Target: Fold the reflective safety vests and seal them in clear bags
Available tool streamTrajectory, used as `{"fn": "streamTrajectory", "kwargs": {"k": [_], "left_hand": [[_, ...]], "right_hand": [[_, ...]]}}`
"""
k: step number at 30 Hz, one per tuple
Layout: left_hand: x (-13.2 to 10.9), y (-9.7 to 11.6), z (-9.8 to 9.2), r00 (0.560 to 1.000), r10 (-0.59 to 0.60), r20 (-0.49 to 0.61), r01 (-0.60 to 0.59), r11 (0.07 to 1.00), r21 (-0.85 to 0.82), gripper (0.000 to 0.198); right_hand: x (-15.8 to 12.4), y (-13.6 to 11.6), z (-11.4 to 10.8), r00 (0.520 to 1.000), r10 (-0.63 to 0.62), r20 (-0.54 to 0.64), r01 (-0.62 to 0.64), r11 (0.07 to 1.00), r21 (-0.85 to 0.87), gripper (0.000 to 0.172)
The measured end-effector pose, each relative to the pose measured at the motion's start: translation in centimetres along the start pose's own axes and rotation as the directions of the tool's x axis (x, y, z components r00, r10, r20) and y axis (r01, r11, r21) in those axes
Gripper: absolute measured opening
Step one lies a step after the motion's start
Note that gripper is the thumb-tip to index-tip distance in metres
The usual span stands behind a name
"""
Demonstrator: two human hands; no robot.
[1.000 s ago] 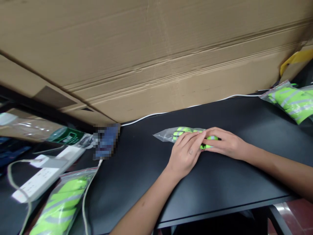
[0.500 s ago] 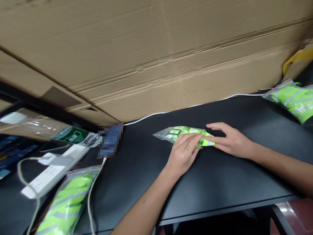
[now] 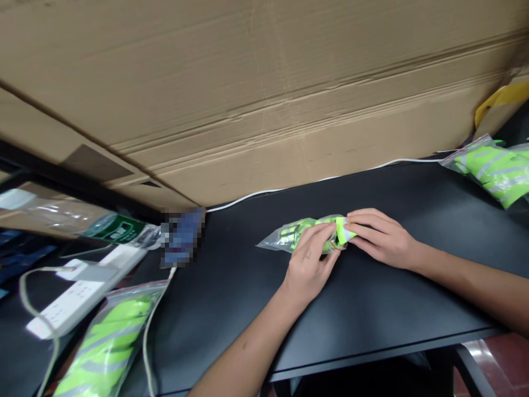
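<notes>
Our left hand grips the bag; our right hand pinches the strap at the bag's mouth: we'd best tuck gently.

Left grip on clear bag

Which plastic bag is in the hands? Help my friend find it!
On the black table before the big cardboard panel, the left hand holds a clear plastic bag. The right hand touches the neon-green band at its end. Unlike the lower-left bag and the far-right bag, only this one has hands on it.
</notes>
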State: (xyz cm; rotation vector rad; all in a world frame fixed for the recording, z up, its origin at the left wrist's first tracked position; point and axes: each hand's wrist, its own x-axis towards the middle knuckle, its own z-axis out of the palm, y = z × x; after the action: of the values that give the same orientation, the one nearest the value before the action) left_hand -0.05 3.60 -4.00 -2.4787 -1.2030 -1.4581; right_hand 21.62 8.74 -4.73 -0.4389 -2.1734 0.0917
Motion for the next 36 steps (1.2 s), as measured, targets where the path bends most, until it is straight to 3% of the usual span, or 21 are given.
{"fn": "streamTrajectory", "kwargs": {"k": [6, 10, 14, 16, 21, 24, 27, 30, 33, 36], "left_hand": [[1.2, 0.7, -0.4, 0.998, -0.066, -0.007, 0.065, 0.952, 0.299, 0.057], [1.7, 0.2, -1.5, 0.967, -0.208, 0.147, 0.143, 0.921, 0.362, 0.065], [1.9, 0.0, -2.2, 0.915, -0.224, 0.335, 0.086, 0.921, 0.381, 0.062], [1.9, 0.0, -2.2, 0.902, -0.218, 0.373, 0.060, 0.918, 0.393, 0.058], [1.6, -0.4, -1.6, 0.963, -0.049, 0.264, -0.044, 0.942, 0.333, 0.036], [1.4, -0.9, -1.5, 0.988, 0.065, 0.142, -0.102, 0.958, 0.267, 0.036], [1.5, -1.6, -1.9, 0.996, 0.083, 0.015, -0.084, 0.971, 0.223, 0.044], [1.8, -1.9, -2.5, 0.991, 0.114, -0.074, -0.096, 0.971, 0.219, 0.048], [2.0, -1.8, -2.9, 0.985, 0.131, -0.111, -0.108, 0.975, 0.193, 0.050], [2.0, -1.5, -2.9, 0.994, 0.054, -0.091, -0.045, 0.994, 0.104, 0.047]], "right_hand": [[-0.4, 0.1, -0.2, 1.000, -0.001, -0.027, 0.002, 0.999, 0.035, 0.040], [-0.5, 0.1, 0.0, 1.000, -0.006, 0.003, 0.005, 1.000, 0.019, 0.036], [-0.4, 0.2, 0.1, 0.995, -0.023, 0.092, 0.022, 1.000, 0.009, 0.034], [-0.2, 0.1, 0.2, 0.994, -0.024, 0.105, 0.024, 1.000, 0.001, 0.033], [1.7, -0.7, 0.4, 0.990, -0.121, 0.078, 0.125, 0.991, -0.056, 0.026], [3.7, -1.0, 0.3, 0.983, -0.177, 0.050, 0.181, 0.980, -0.086, 0.015], [5.9, -1.5, 0.0, 0.991, -0.115, 0.074, 0.121, 0.989, -0.081, 0.010], [7.4, -2.0, -0.4, 0.986, -0.063, 0.156, 0.072, 0.996, -0.052, 0.016], [8.0, -2.6, -0.9, 0.981, -0.031, 0.189, 0.043, 0.997, -0.058, 0.020], [7.9, -3.2, -1.3, 0.961, -0.039, 0.274, 0.061, 0.996, -0.071, 0.022]]}}
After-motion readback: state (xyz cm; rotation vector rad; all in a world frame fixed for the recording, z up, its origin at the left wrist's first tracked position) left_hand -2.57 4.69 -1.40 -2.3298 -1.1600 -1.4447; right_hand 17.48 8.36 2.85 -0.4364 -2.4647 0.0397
